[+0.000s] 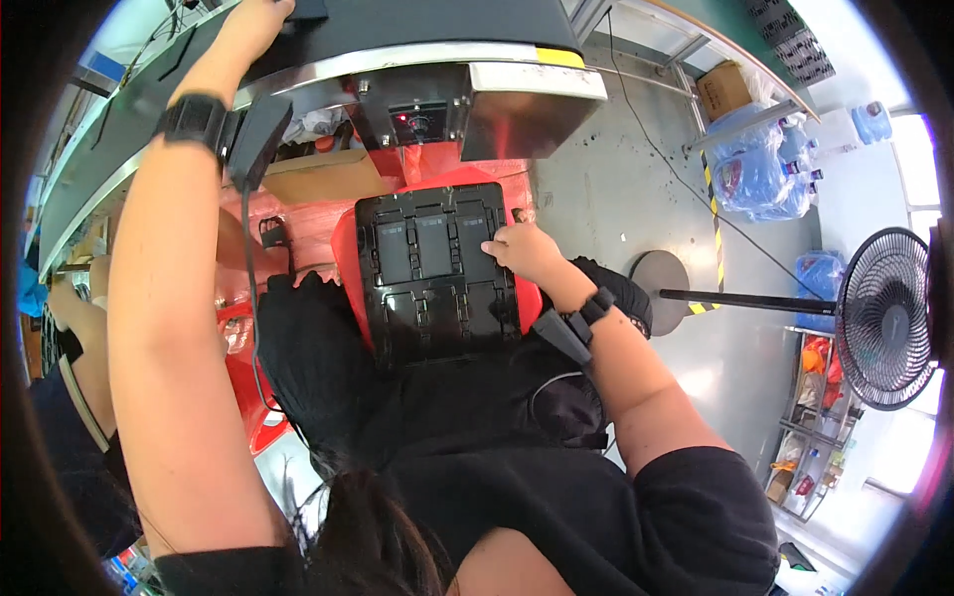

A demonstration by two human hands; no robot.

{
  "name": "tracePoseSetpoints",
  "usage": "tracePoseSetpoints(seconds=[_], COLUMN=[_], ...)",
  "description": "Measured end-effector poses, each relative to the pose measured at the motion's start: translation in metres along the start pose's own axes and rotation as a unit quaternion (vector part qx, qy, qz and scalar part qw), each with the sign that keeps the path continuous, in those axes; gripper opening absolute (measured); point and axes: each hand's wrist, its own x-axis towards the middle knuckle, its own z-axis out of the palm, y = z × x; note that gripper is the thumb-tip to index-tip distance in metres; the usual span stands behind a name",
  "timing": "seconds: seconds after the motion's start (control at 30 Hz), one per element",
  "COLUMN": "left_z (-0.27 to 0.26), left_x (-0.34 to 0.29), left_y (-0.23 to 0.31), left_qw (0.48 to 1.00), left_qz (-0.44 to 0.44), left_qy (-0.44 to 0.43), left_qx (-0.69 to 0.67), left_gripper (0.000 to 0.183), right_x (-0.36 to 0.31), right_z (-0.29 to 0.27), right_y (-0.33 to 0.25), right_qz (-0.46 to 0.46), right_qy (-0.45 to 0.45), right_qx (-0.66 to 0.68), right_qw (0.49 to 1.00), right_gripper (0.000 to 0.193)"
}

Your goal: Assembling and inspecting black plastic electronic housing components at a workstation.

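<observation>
A black plastic tray [397,333] with moulded compartments rests tilted on my lap. Several flat black rectangular pieces [433,245] sit in its far row. My right hand [525,252] is closed at the tray's right edge, its fingertips over the rim beside the far-row pieces. Stretched far forward, my left hand [254,28] is over the black conveyor belt [397,25]. Its fingers are bent against a flat black piece [306,9], partly cut off by the picture's upper edge. A black strap with a box is on each wrist.
The conveyor's metal edge [328,74] and a steel box [532,109] stand ahead of my knees. A red stool [343,248] shows around the tray. Right of me is a standing fan [889,318]; wrapped water bottles [760,179] lie beyond. Another person's arm [84,328] is at left.
</observation>
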Motion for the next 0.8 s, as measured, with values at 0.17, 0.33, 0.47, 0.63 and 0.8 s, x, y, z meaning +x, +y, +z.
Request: tracePoseSetpoints(seconds=[0.17,0.33,0.47,0.63,0.8], left_z=[-0.162,-0.229,-0.21,-0.185,-0.179], left_x=[-0.04,-0.132,-0.187,-0.203,-0.205], left_y=[0.12,0.246,0.321,0.346,0.342], left_qw=[0.782,0.712,0.641,0.676,0.662], left_qz=[-0.452,-0.465,-0.518,-0.49,-0.397], left_qy=[-0.044,-0.066,-0.152,-0.216,-0.382], left_qx=[-0.427,-0.523,-0.546,-0.507,-0.509], left_gripper=[0.045,0.029,0.026,0.03,0.031], right_x=[-0.02,-0.057,-0.057,-0.053,-0.057], right_z=[-0.008,0.018,0.038,0.04,0.034], right_y=[-0.008,-0.022,-0.013,-0.024,-0.026], right_qz=[0.035,-0.171,-0.305,-0.233,-0.236], right_qy=[0.051,0.229,0.274,0.217,0.178], right_qx=[-0.076,-0.205,-0.287,-0.284,-0.244], right_qw=[0.995,0.936,0.866,0.904,0.924], right_gripper=[0.044,0.029,0.029,0.029,0.027])
